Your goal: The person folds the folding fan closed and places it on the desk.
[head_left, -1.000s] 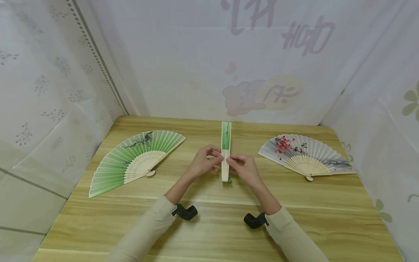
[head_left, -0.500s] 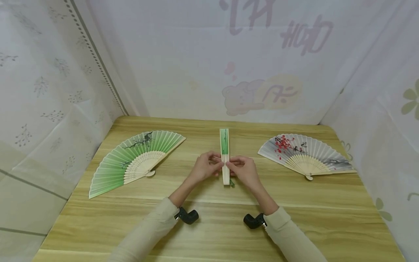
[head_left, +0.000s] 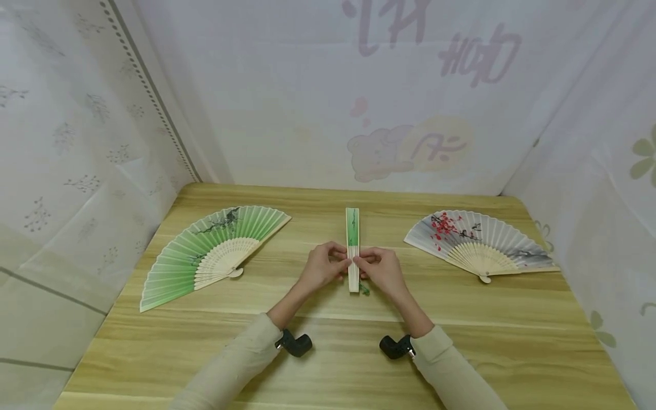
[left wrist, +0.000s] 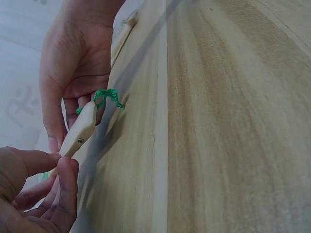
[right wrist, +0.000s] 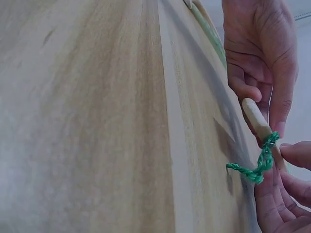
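A folded green hand fan (head_left: 353,228) with pale wooden ribs stands lengthwise between my two hands at the middle of the table. My left hand (head_left: 320,267) pinches its left side between thumb and fingers. From the other side, my right hand (head_left: 381,272) pinches it at the same height, the two thumbs almost meeting over the ribs. In the left wrist view, the fan's rivet end (left wrist: 80,133) points out past the fingers, close over the wood. A green braided cord (right wrist: 257,170) dangles from that end in the right wrist view.
On the left lies a spread green fan (head_left: 179,262) with a dark branch print. A spread grey-white fan (head_left: 492,233) with red blossoms lies on the right. White printed curtains (head_left: 287,102) surround the wooden tabletop (head_left: 338,364) at the back and sides.
Both hands have brought the folded fan a little down and toward me in the head view. Their pinch on it persists, and the two spread fans have stayed where they were.
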Motion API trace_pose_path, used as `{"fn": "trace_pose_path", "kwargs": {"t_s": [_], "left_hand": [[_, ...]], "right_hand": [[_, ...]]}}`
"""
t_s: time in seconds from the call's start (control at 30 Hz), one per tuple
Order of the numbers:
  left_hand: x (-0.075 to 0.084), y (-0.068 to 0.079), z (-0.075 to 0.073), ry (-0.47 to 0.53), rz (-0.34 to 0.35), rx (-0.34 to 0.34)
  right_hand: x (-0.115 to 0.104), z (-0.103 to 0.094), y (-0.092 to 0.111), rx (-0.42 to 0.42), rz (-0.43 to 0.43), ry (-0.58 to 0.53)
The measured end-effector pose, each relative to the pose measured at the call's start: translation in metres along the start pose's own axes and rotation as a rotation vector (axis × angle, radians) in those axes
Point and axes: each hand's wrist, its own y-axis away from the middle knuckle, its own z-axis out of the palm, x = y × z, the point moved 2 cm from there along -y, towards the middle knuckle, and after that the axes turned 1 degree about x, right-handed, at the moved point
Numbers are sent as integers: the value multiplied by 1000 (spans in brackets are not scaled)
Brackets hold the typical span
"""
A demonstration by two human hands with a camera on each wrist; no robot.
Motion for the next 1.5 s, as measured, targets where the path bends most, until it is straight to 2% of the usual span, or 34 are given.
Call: {"fn": "trace_pose_path", "kwargs": {"t_s": [0.3, 0.47, 0.63, 0.93, 1.17, 1.33, 1.4, 1.5], "left_hand": [[-2, 2, -1, -13, -23, -9], [-4, 1, -1, -33, -38, -14], [-2, 0, 0, -55, -61, -18], [1, 1, 2, -75, -90, -36], [2, 4, -1, -90, -83, -34], [-2, 12, -16, -81, -57, -7], [-4, 15, -25, -64, -56, 10], [-5, 22, -40, -23, -56, 35]], "right_hand": [[1, 3, -1, -33, -25, 123], [1, 4, -3, -57, -23, 145], [-3, 4, -5, -90, -36, 212], [-7, 4, -8, -114, -15, 290], [-6, -2, -8, -123, -5, 229], [-2, -13, -10, -118, -49, 182], [0, -17, -12, -128, -49, 111], [1, -21, -16, -156, -21, -53]]}}
